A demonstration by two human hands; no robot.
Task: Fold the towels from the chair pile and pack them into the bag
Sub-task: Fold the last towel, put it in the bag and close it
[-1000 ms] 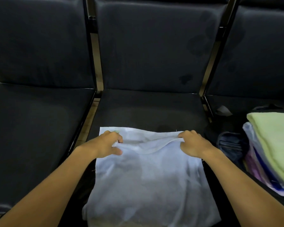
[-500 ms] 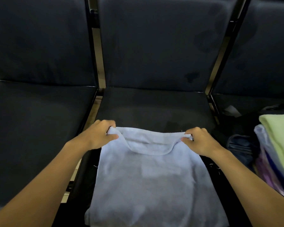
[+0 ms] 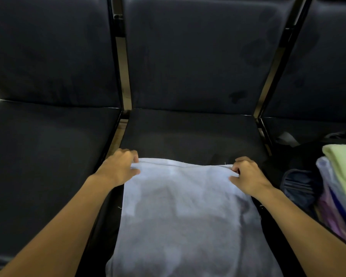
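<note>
the pale blue towel (image 3: 184, 212) lies spread on the middle chair seat (image 3: 188, 134); the left hand (image 3: 118, 168) pinches its far left corner, the right hand (image 3: 248, 174) its far right corner — fingers curled on the cloth; folded towels (image 3: 342, 176) are stacked on the right chair.

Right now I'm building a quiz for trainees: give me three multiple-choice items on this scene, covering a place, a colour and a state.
1. Where does the pale towel lie?
A. left seat
B. middle seat
C. floor

2. What colour tops the stack at right?
A. red
B. black
C. light green

3. How are the hands?
A. both grip the towel's far edge
B. both idle
C. one holds a bag

Answers:
1. B: the pale towel covers the middle seat.
2. C: the light green towel lies uppermost.
3. A: the left hand and the right hand pinch its corners.
</note>
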